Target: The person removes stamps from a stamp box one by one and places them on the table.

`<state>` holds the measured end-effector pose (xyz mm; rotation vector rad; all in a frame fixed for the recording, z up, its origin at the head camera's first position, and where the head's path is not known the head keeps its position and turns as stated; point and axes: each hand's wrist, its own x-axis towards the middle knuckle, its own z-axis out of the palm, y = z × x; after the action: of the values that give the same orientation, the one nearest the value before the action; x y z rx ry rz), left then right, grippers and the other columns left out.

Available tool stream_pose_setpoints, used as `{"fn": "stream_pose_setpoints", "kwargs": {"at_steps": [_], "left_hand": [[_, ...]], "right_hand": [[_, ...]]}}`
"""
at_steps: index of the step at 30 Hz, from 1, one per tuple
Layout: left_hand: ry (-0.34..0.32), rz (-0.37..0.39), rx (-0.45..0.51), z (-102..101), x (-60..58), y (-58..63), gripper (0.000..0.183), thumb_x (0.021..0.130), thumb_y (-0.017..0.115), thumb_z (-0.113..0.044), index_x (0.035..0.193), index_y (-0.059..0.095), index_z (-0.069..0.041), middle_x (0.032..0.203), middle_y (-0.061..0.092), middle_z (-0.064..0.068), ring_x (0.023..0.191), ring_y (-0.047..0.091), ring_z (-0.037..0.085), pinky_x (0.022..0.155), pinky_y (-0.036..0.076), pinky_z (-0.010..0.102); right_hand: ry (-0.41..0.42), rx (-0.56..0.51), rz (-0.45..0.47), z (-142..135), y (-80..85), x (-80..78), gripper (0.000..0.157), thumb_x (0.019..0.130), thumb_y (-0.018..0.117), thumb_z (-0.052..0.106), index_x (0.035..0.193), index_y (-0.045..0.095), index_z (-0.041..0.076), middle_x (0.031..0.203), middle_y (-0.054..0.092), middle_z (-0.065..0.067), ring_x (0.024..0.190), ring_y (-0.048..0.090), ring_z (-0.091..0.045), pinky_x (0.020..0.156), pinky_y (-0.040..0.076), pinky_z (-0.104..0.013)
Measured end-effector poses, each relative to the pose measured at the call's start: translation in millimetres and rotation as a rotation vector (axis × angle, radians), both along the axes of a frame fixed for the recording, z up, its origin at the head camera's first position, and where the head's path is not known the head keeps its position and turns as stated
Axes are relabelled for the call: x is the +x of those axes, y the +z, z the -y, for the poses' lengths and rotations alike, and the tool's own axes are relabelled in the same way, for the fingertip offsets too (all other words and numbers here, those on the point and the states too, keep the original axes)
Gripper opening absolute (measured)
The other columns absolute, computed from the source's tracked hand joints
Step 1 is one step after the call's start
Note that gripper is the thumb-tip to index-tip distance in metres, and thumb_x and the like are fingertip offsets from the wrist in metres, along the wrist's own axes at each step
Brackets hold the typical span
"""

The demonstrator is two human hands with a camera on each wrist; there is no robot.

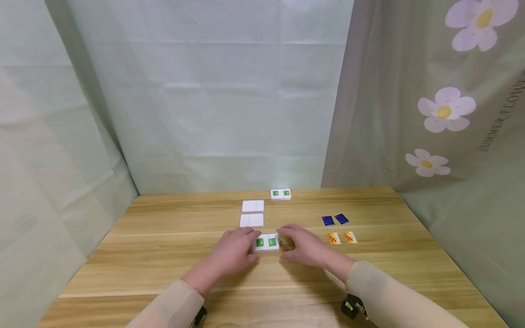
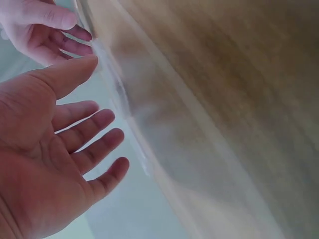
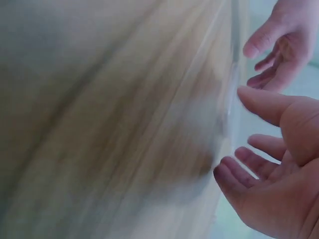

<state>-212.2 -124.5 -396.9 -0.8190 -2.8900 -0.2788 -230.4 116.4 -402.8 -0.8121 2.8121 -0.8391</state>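
A flat white rectangular piece (image 1: 266, 243) with two green squares on its top lies near the middle of the table. My left hand (image 1: 234, 247) is at its left end, thumb and fingertips right by the edge. On the opposite side, my right hand (image 1: 306, 246) has its thumb and fingers spread around the right end, a small gap showing. Both wrist views show relaxed, slightly bent fingers, with nothing between them in the left hand (image 2: 55, 134) or the right hand (image 3: 279, 164).
Behind the hands lie two blank white rectangles, a nearer one (image 1: 251, 220) and a farther one (image 1: 252, 206). Another white piece with green squares (image 1: 280, 194) is at the table's back edge. To the right are two dark blue squares (image 1: 328, 221) and two orange-yellow squares (image 1: 334, 238). Curtains (image 1: 229, 114) surround the table.
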Motion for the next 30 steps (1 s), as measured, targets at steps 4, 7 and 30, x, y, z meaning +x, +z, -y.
{"fn": "stream_pose_setpoints", "kwargs": {"at_steps": [4, 7, 30], "left_hand": [[-0.005, 0.015, 0.011, -0.2, -8.0, -5.7, 0.057, 0.085, 0.082, -0.034, 0.132, 0.063, -0.008, 0.130, 0.064, 0.009, 0.114, 0.060, 0.029, 0.093, 0.048, 0.052], [-0.012, 0.033, 0.022, -0.9, -11.8, -8.1, 0.057, 0.084, 0.083, -0.033, 0.131, 0.063, -0.008, 0.130, 0.064, 0.010, 0.113, 0.061, 0.029, 0.094, 0.048, 0.051], [-0.027, 0.105, 0.075, -4.4, -35.5, -12.1, 0.038, 0.082, 0.085, -0.026, 0.113, 0.069, -0.009, 0.100, 0.068, -0.001, 0.086, 0.056, 0.015, 0.079, 0.050, 0.036]], "right_hand": [[-0.034, -0.062, 0.071, 4.4, -5.3, -10.9, 0.072, 0.083, 0.085, 0.025, 0.146, 0.053, 0.009, 0.145, 0.052, -0.010, 0.131, 0.050, -0.031, 0.107, 0.041, -0.050], [-0.038, -0.063, 0.072, 8.3, -8.8, -15.3, 0.073, 0.082, 0.086, 0.027, 0.145, 0.054, 0.009, 0.143, 0.054, -0.009, 0.129, 0.051, -0.030, 0.106, 0.042, -0.049], [-0.082, -0.044, 0.009, 20.3, -13.9, -23.5, 0.059, 0.081, 0.087, 0.019, 0.134, 0.063, 0.009, 0.118, 0.065, -0.002, 0.102, 0.059, -0.017, 0.092, 0.050, -0.039]]}}
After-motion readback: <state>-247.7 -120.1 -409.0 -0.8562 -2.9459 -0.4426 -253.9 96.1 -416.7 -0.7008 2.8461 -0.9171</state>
